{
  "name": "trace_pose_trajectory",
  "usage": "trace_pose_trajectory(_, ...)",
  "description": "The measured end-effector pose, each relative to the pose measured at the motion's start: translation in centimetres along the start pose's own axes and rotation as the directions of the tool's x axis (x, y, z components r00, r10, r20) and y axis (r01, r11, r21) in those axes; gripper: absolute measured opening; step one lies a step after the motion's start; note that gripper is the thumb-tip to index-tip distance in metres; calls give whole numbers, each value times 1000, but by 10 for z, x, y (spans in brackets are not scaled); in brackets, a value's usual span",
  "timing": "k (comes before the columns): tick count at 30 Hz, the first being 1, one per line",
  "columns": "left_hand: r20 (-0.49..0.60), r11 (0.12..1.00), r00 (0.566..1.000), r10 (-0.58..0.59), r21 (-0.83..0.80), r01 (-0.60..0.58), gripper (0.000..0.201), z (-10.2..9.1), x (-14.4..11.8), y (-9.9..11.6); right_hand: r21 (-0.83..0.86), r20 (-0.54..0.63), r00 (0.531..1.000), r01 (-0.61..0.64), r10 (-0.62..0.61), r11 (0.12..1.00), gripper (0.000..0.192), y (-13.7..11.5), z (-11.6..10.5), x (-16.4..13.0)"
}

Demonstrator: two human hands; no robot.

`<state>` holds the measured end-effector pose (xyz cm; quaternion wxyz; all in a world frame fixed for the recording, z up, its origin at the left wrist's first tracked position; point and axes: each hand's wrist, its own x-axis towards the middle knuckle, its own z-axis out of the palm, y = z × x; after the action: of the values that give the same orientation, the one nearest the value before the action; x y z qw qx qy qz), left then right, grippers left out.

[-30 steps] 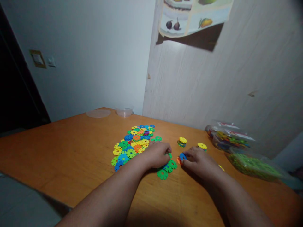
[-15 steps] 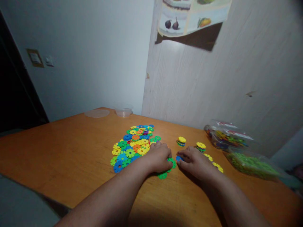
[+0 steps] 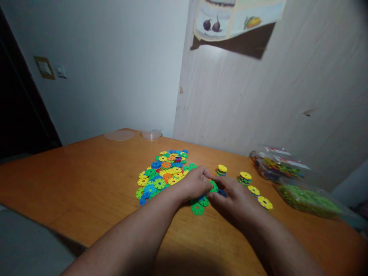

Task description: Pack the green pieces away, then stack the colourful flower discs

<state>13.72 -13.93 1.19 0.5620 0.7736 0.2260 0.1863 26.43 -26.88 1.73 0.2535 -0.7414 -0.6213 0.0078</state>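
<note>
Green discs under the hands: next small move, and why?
Probably lift the green disc pinched between the left hand and right hand clear of the loose green discs below; both hands meet on it, over the table.

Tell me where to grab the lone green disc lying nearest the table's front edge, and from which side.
Pinch the green disc by its notched rim, probably from the near side. It lies flat on the table, so only the thin edge offers purchase, and the left hand and right hand crowd its far side, while the bare wood in front is open.
</note>
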Motion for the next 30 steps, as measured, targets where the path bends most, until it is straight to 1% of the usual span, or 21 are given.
trace_pose_trajectory(2,-6,1000,1000,5,-17,-5,29,-2,0,2,-48,-12,1000,-6,5,999,27,4,-2,-1)
trace_pose_trajectory(3,-23,1000,1000,13,6,-13,31,-4,1,2,-79,-23,1000,-22,20,997,24,8,-4,-1)
trace_pose_trajectory(5,-67,994,997,46,101,-39,30,-11,4,1,-139,-35,997,-67,62,988,24,18,-9,1)
trace_pose_trajectory(7,-96,969,991,93,238,-68,25,-20,7,-1,-180,-5,996,-88,89,980,25,29,-14,3)
trace_pose_trajectory(9,-94,930,989,115,361,-73,19,-29,8,-2,-195,42,996,-72,82,978,25,36,-17,5)
trace_pose_trajectory(11,-90,892,990,112,449,-60,18,-36,7,-2,-203,73,996,-37,53,979,25,38,-16,6)
trace_pose_trajectory(15,-82,828,990,113,558,-48,19,-41,3,2,-241,133,991,4,29,971,27,39,-11,7)
trace_pose_trajectory(17,-62,800,991,119,596,-59,18,-42,1,4,-225,131,991,-2,33,974,30,38,-10,7)
trace_pose_trajectory(20,-6,761,993,121,642,-89,13,-45,-1,8,-153,49,997,-43,51,987,39,32,-8,5)
trace_pose_trajectory(22,28,741,994,107,664,-98,11,-47,-2,11,-104,17,999,-45,47,994,38,22,-6,4)
trace_pose_trajectory(25,81,717,995,63,690,-102,11,-49,-5,13,-67,69,998,12,-8,998,30,1,0,2)
trace_pose_trajectory(27,107,711,993,41,695,-104,13,-49,-7,14,-66,90,996,34,-28,997,30,-12,6,2)
trace_pose_trajectory(30,104,733,994,40,673,-100,14,-49,-8,14,-86,103,994,43,-34,995,32,-26,15,4)
